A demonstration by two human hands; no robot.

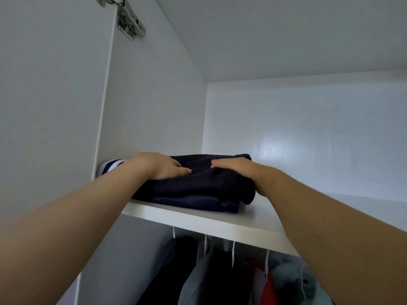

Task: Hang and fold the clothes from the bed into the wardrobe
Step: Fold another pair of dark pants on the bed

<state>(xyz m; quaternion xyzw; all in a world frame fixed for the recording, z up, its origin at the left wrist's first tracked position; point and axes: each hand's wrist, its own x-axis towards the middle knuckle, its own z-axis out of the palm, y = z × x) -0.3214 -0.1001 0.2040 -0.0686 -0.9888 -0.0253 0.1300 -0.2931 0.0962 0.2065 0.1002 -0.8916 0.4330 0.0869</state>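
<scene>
On the wardrobe shelf point(198, 219), both hands press folded navy clothes point(198, 186).

A single wide-angle camera on the person's head looks forward into the open wardrobe point(154, 95) from close range, set slightly above its white shelf point(198, 219), whose top crosses the middle of the frame. The left arm point(66, 216) and right arm point(330, 216) reach in from the lower corners. A door hinge point(130, 20) sits at upper left, and hanging clothes point(220, 271) fill the bottom centre.
</scene>
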